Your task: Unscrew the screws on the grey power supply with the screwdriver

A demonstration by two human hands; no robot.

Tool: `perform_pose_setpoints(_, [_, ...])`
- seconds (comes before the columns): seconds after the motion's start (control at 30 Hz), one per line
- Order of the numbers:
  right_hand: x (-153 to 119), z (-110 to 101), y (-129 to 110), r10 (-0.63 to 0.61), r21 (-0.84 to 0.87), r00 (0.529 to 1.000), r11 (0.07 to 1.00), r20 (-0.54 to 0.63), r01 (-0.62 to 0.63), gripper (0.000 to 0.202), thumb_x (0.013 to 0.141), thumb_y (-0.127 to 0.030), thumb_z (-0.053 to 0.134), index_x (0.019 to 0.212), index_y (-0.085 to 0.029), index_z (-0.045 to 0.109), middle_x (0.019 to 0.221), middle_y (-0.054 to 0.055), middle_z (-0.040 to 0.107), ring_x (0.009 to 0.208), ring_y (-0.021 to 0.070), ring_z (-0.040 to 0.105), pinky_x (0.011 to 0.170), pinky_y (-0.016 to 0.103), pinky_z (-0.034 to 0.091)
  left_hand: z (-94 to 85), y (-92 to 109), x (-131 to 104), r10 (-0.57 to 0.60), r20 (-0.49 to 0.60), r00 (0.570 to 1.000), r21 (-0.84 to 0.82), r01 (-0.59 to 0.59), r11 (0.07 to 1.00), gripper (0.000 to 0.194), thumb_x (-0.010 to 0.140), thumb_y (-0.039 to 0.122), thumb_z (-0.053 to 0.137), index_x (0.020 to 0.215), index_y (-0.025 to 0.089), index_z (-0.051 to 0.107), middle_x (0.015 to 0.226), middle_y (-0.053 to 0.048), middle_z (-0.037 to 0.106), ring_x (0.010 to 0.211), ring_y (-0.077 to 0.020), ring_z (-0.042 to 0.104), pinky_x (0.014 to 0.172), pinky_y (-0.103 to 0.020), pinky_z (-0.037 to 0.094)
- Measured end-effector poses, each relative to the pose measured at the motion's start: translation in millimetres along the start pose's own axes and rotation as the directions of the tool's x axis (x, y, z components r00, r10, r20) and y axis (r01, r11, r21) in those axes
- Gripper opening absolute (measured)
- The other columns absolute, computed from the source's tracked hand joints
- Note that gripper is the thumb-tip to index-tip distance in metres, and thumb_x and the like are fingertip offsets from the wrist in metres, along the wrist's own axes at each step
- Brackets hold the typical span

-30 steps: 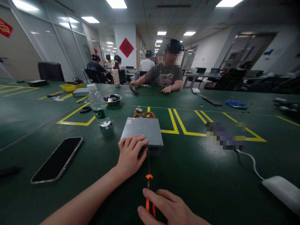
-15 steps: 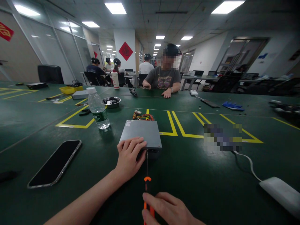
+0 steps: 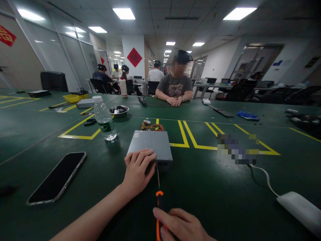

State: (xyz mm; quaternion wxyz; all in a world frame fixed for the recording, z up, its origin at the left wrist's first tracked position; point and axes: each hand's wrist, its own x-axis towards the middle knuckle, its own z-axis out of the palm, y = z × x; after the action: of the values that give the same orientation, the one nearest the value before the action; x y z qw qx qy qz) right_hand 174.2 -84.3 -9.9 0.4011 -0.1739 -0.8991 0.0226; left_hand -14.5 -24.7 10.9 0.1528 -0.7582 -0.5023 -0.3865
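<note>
A grey metal computer power supply [image 3: 151, 140] lies on the green table, its bundle of coloured cables [image 3: 151, 126] at the far side. My left hand [image 3: 139, 170] grips its near left corner, fingers over the top and thumb down at the front face. Between thumb and fingertips, my right hand [image 3: 182, 224] pinches an orange and black screwdriver [image 3: 159, 201]. Its thin shaft points away from me, and the tip meets the front face of the power supply beside my left thumb. Whether the tip sits in a screw cannot be made out.
A phone [image 3: 57, 177] lies at left, with a water bottle [image 3: 104, 120] and a metal bowl [image 3: 119, 111] of small dark parts beyond it. On the right are a blurred-out object [image 3: 238, 149] and a white power strip [image 3: 298, 211]. A person [image 3: 174, 83] sits opposite.
The screwdriver's handle has turned and shifted slightly right in my right hand. My left hand stays on the power supply. The person opposite has brought both hands together on the table.
</note>
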Motion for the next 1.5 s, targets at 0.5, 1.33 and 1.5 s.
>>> perform_pose_setpoints(0.5, [10.8, -19.4, -3.1, -0.176, -0.037, 0.983, 0.983, 0.056, 0.178, 0.022, 0.095, -0.01, 0.03, 0.097, -0.012, 0.052, 0.101, 0.012, 0.066, 0.085, 0.012, 0.064, 0.079, 0.022, 0.051, -0.6, -1.0, -0.9, -0.001, 0.014, 1.0, -0.002, 0.001, 1.0, 0.021, 0.083, 0.023, 0.054, 0.103, 0.026, 0.056, 0.111, -0.002, 0.064, 0.106, -0.021, 0.054, 0.084, -0.04, 0.028])
perform_pose_setpoints(1.33, [14.2, -18.1, -5.0, -0.175, -0.097, 0.982, 0.979, 0.065, 0.18, 0.026, 0.098, -0.022, 0.032, 0.098, -0.013, 0.056, 0.095, 0.012, 0.067, 0.078, 0.0121, 0.065, 0.071, 0.023, 0.052, -0.8, 0.2, -0.4, -0.016, 0.019, 1.0, 0.01, 0.016, 1.0, 0.02, 0.082, 0.024, 0.054, 0.102, 0.026, 0.057, 0.111, -0.002, 0.064, 0.105, -0.0215, 0.054, 0.084, -0.041, 0.028])
perform_pose_setpoints(1.5, [16.0, -20.1, -5.1, -0.171, -0.065, 0.985, 0.983, -0.015, 0.17, 0.027, 0.098, -0.028, 0.035, 0.09, -0.01, 0.054, 0.091, 0.013, 0.068, 0.075, 0.0117, 0.066, 0.072, 0.022, 0.052, -1.1, 0.8, -0.1, -0.017, 0.018, 1.0, 0.007, 0.017, 1.0, 0.02, 0.083, 0.024, 0.053, 0.102, 0.027, 0.056, 0.111, -0.003, 0.064, 0.106, -0.0217, 0.054, 0.084, -0.041, 0.028])
